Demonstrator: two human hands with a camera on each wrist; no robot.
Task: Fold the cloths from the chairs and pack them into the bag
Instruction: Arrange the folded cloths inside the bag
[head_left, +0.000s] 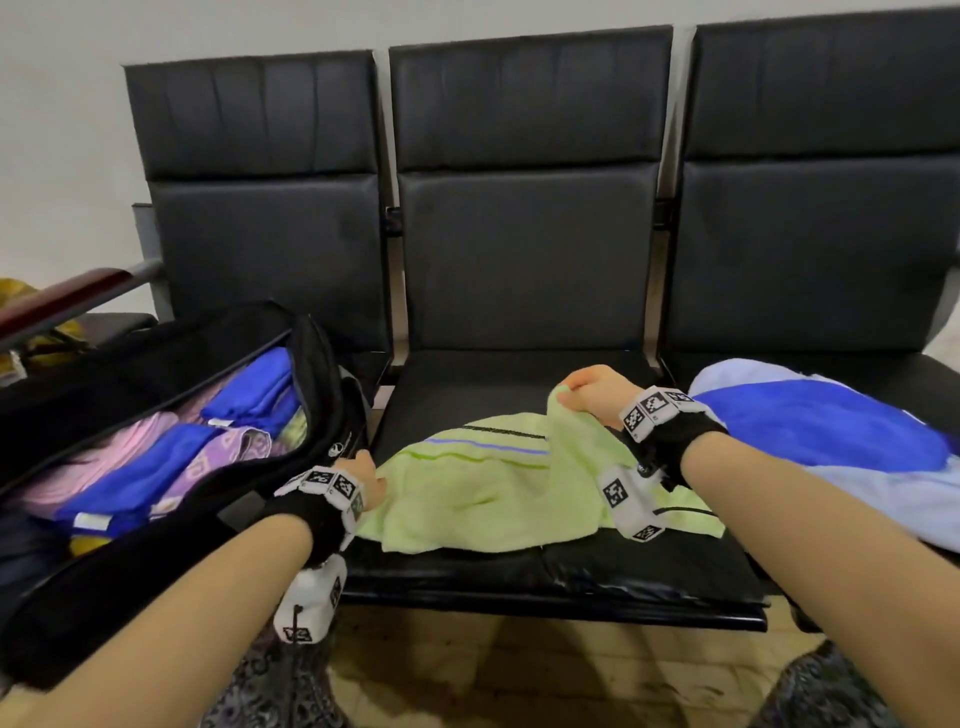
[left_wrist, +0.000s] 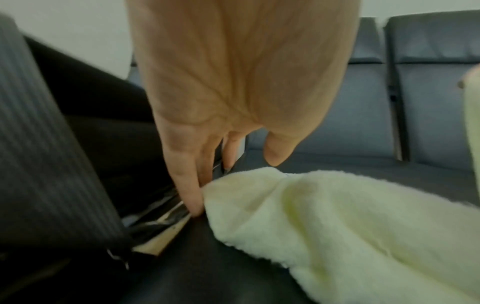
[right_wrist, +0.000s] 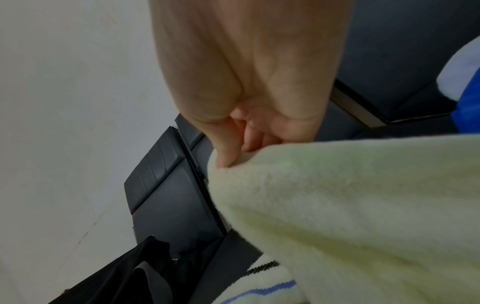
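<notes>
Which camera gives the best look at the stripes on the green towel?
The head view: the green towel lies spread on the middle seat, and its dark and blue stripes run across it in full. The right wrist view catches only a short end of the stripes at the bottom edge, under the lifted corner. The left wrist view shows plain towel, no stripes.
</notes>
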